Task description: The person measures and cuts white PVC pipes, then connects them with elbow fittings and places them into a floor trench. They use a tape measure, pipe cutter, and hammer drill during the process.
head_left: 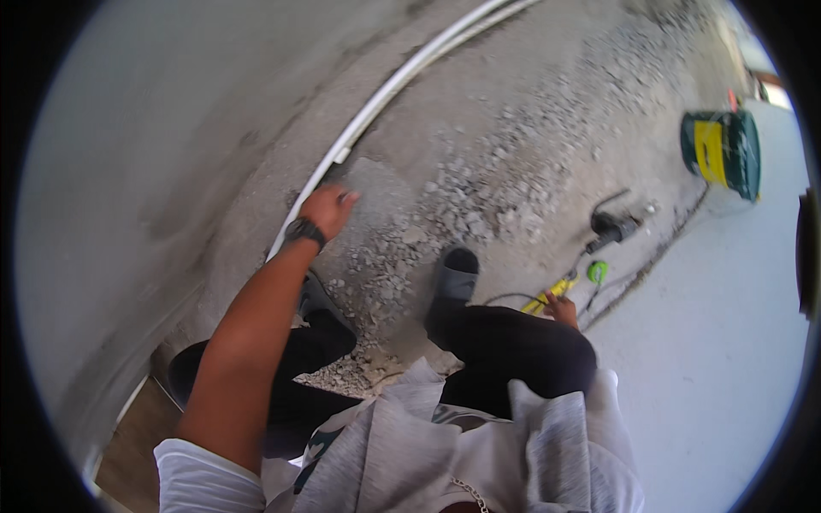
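My left hand (329, 210), with a dark watch (305, 231) on its wrist, is closed beside the white pipe (376, 101). A small dark thing (344, 197) shows at its fingers, too small to name. Low on the right, my right hand (562, 309) has its fingers curled at the near end of a long yellow tool (553, 292); my knee partly hides this spot. A green round thing (597, 272) and a dark power tool (612, 231) with a cord lie just beyond that hand.
Broken rubble (487, 192) covers the floor between and ahead of my sandalled feet. A grey wall (128, 171) rises on the left, a pale wall (718, 342) on the right. A dark green bucket (742, 156) with a yellow label stands at the far right.
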Tool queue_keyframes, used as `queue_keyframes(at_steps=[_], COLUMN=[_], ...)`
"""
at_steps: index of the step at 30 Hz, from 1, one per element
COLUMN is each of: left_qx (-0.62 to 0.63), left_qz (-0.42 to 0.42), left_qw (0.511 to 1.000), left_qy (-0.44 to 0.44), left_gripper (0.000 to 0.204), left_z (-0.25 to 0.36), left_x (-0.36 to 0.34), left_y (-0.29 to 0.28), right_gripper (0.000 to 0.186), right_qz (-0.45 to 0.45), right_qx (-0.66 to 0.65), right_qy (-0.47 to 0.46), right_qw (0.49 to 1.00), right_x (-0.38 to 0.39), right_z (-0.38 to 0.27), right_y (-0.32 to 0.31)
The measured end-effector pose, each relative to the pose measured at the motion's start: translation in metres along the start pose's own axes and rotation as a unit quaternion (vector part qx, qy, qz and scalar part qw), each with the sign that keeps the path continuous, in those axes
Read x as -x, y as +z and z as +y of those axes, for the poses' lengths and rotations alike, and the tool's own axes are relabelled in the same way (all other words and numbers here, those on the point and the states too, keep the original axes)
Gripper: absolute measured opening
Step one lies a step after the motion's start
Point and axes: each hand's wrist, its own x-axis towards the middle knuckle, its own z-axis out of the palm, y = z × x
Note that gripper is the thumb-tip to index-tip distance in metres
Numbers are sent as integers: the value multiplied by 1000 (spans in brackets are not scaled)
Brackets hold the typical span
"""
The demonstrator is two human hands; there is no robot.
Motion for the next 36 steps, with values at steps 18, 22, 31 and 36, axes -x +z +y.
queue_keyframes(at_steps=[18, 22, 31, 36], left_qx=[609, 865, 958, 961], left_qz=[-6, -225, 6, -20], left_qw=[779, 437, 282, 273], left_qy=[147, 95, -51, -45], left_gripper=[35, 42, 21, 31], left_z=[166, 200, 97, 85], left_x=[18, 34, 0, 18], left_y=[27, -22, -23, -4], right_gripper=[30, 27, 36, 38], right_qz=[336, 38, -101, -25], right_qx=[-340, -245, -48, -116], right_qy=[-353, -467, -569, -577], right_qw=[804, 849, 815, 808], right_x=[64, 45, 37, 5], right_z=[-256, -441, -597, -557], right_y=[-135, -114, -2, 55])
